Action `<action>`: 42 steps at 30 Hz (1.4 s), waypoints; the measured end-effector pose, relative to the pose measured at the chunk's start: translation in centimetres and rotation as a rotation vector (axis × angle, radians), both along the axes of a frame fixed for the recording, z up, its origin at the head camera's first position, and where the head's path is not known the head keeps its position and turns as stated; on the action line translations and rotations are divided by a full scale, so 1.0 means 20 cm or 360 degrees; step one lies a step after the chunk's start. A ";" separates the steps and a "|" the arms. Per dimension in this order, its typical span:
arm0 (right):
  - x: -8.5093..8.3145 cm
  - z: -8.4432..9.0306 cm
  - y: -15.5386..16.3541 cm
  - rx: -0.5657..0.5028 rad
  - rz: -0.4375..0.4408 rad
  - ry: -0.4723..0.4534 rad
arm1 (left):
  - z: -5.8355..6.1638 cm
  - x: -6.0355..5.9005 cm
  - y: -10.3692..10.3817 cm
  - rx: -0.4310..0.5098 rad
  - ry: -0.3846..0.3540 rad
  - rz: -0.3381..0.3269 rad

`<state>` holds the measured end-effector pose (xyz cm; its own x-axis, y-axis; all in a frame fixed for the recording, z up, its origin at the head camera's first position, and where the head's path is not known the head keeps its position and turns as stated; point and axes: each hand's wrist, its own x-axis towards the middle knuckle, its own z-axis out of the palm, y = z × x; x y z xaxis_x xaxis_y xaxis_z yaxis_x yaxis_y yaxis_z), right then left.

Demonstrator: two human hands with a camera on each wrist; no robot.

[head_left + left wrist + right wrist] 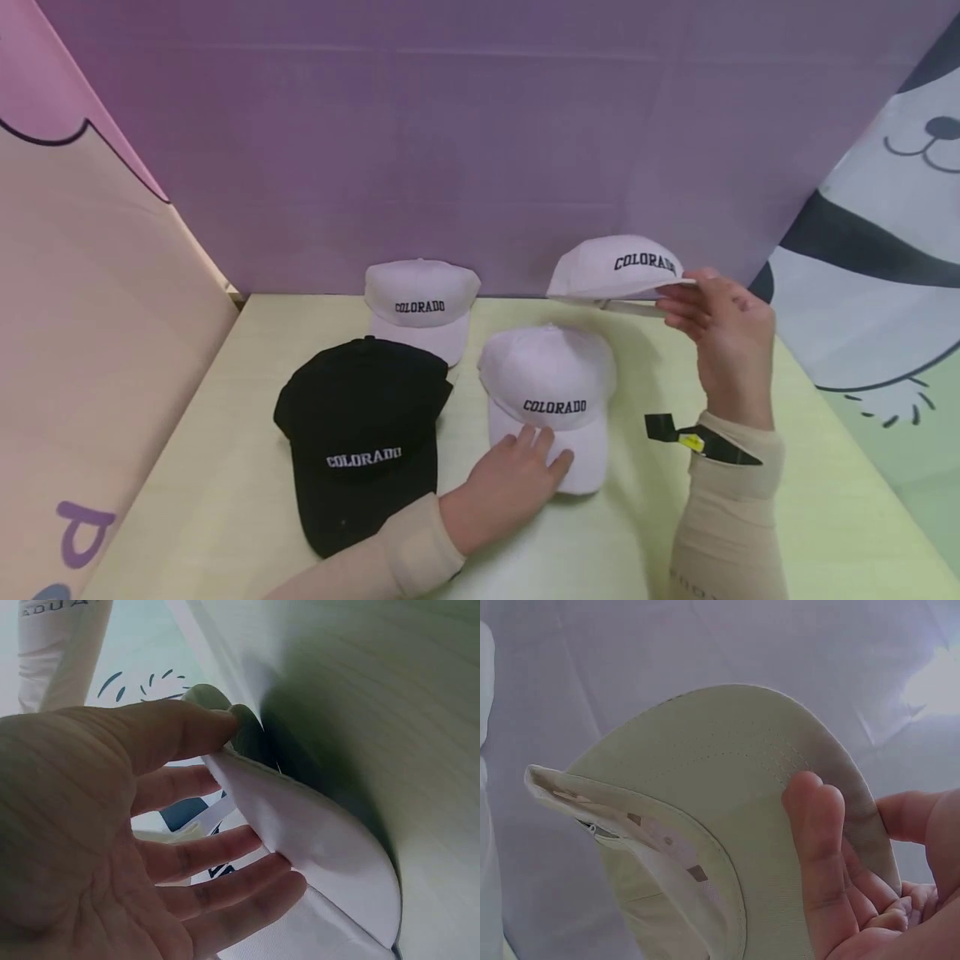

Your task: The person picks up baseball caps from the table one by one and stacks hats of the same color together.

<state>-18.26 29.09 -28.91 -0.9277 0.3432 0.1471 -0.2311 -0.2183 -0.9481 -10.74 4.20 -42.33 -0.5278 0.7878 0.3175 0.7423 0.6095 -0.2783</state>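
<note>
A person's right hand [723, 329] holds a white cap [618, 268] aloft by its brim at the right of centre in the head view, thumb on top and fingers beneath, the grip clenched on the peak with the crown pointing toward the purple backdrop [480, 125]. The left hand [517, 479] lies lower in the frame, fingers spread flat and relaxed on the brim of a second white cap [551, 392] resting on the pale yellow bench [825, 517]; its grip is released, merely pressing. To the left sit a black cap [360, 433] and, behind it near the backdrop, a third white cap [422, 304]. All four read COLORADO. The raised cap looks light and soft in the crown, with only the brim stiff enough to carry it, so the brim's edge appears the sound place to take hold; the cloth would likely crumple if squeezed elsewhere. The right wrist view alone shows the underside of the lifted brim [735, 787], its stitching rows and the sweatband inside. The left wrist view shows the open palm [97, 847] against a brim's white edge [322, 847], a contact the head view only half reveals, while only the head view shows the layout of the caps.
</note>
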 end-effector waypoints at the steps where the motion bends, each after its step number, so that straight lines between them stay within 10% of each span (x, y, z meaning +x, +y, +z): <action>1: 0.01 0.01 -0.02 0.0014 0.0013 0.0016 | 0.00 0.00 0.00 -0.0001 -0.0001 0.0001; 23: 0.14 0.01 -0.33 0.0268 0.0442 0.0076 | -0.03 -0.03 0.04 0.0042 0.0193 0.0064; 42: 0.35 -0.28 -0.50 0.0437 0.0207 -0.0057 | -0.01 -0.03 0.05 0.0107 0.0134 0.0055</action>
